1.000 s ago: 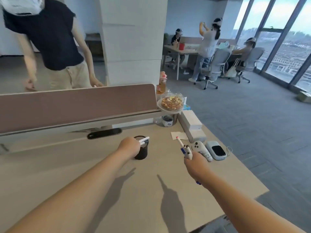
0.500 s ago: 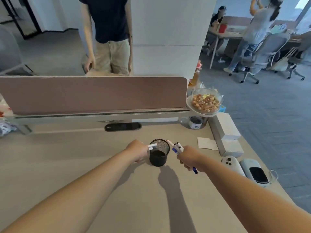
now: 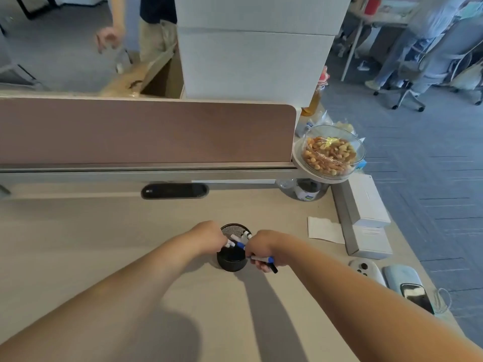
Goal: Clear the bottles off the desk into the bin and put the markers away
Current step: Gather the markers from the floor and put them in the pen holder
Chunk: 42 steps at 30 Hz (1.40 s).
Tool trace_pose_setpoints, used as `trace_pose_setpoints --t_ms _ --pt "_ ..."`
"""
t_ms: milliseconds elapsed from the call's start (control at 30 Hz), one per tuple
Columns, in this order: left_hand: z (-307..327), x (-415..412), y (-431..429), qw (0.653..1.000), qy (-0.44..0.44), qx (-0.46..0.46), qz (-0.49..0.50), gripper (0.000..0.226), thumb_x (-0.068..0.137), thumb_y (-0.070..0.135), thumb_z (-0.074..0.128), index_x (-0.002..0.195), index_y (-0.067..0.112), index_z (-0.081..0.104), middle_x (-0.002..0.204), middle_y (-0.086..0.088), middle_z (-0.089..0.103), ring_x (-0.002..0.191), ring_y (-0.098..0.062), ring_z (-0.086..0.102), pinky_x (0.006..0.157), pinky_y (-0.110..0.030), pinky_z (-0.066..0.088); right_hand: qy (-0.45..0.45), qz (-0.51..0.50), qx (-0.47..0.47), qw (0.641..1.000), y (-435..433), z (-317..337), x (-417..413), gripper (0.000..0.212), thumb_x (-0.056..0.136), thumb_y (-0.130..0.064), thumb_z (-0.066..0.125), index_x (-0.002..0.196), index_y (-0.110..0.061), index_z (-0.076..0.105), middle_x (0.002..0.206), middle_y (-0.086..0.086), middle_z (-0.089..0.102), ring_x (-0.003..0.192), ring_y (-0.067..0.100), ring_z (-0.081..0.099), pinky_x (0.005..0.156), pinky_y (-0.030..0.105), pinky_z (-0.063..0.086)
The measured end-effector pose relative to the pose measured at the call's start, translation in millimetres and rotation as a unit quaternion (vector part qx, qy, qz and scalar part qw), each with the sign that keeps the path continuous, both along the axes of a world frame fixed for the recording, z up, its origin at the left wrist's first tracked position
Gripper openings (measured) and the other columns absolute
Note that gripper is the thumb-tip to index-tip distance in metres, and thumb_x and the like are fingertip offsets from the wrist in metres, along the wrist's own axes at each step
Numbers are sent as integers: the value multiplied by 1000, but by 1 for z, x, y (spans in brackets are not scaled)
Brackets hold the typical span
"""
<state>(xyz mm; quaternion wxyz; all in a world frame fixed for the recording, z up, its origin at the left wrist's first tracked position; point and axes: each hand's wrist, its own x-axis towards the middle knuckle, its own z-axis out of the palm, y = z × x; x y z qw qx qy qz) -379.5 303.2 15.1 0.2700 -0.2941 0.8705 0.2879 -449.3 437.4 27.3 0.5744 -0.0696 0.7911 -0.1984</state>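
A black mesh pen cup [image 3: 232, 261] stands on the beige desk [image 3: 104, 244], between my two hands. My left hand [image 3: 209, 237] is closed on white markers whose ends poke out over the cup's left rim. My right hand [image 3: 260, 248] grips several white markers with blue caps [image 3: 241, 240]; their tips point over the cup's mouth and their tails stick out below my fingers. No bottle lies on the desk near my hands.
A brown divider panel [image 3: 146, 131] runs along the desk's back. To the right are a glass bowl of nuts [image 3: 330, 152], white boxes [image 3: 366, 220], a paper slip [image 3: 324, 229], a white controller [image 3: 366, 270] and a case [image 3: 407, 286]. A person stands beyond the divider.
My right hand has moved left from near the controller to the cup's right rim. Both hands now meet over the cup. The view has tilted down and shifted left.
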Motion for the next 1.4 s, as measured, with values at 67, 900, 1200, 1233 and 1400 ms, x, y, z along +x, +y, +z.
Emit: trace_pose_setpoints --t_ms 67,900,1200,1233,1400 --pt "-8 -5 -2 1000 -2 14 -3 27 91 24 54 91 8 75 94 -10 74 74 -22 57 60 -27 38 -18 5 6 1000 -4 -3 -6 28 96 -5 29 71 -14 36 64 5 37 50 11 30 41 17 25" --pt "-27 6 -32 950 199 129 205 15 87 22 56 79 14 67 64 -9 52 58 -20 42 60 -29 34 -23 188 208 959 -62 5 -32 42 99 -33 32 66 -15 50 52 -3 48 25 7 38 34 11 27" --pt "-33 5 -41 950 189 146 200 29 92 19 58 64 20 61 59 4 55 53 -11 48 64 -26 39 -25 193 229 954 -67 -4 -23 38 98 -30 35 64 -15 44 44 -3 49 20 9 37 31 6 22" --pt "-33 5 -42 951 186 144 199 31 93 19 57 62 21 60 60 4 56 53 -11 49 63 -26 39 -18 199 228 953 -68 -4 -23 38 97 -31 36 64 -15 43 50 -3 48 20 9 37 31 5 22" --pt "-36 4 -46 950 181 153 204 26 92 25 58 67 21 63 63 2 57 58 -16 50 67 -28 44 0 216 198 956 -67 -5 -24 44 96 -45 35 61 -19 39 62 -3 43 26 10 33 34 9 24"
